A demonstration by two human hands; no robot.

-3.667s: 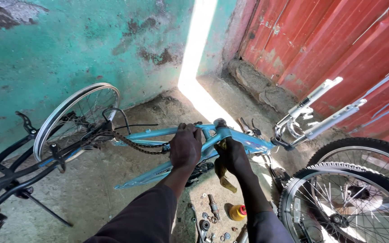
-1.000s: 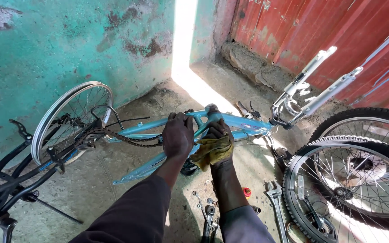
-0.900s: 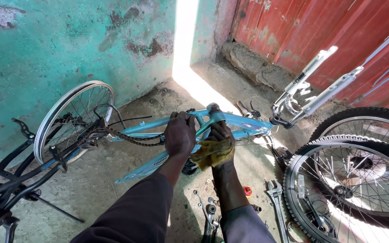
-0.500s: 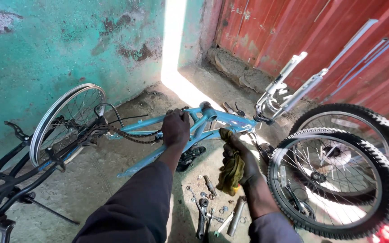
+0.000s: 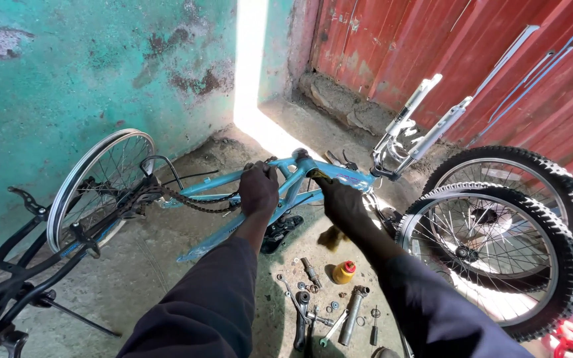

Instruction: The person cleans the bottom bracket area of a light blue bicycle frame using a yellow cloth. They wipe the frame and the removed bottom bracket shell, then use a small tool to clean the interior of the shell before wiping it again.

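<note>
A light blue bicycle frame [image 5: 293, 174] lies low over the concrete floor. My left hand [image 5: 258, 189] grips one of its tubes near the middle. Just to the right, my right hand [image 5: 341, 200] presses a yellowish rag [image 5: 319, 176] against the frame's tube, with part of the rag hanging under my wrist. A loose chain [image 5: 193, 202] runs from the frame to a bare silver rear rim [image 5: 94, 182] on the left. The silver fork [image 5: 411, 126] sticks up at the frame's right end.
Two tyred wheels [image 5: 499, 255] lean at the right by a red corrugated door [image 5: 465, 53]. Wrenches and small parts [image 5: 303, 308] and a small yellow bottle [image 5: 344, 270] lie on the floor below my hands. A black bicycle [image 5: 8, 285] stands at the left by the teal wall.
My right hand has come up from beside the wheels and now lies on the frame with the rag. My left hand has kept its grip on the frame.
</note>
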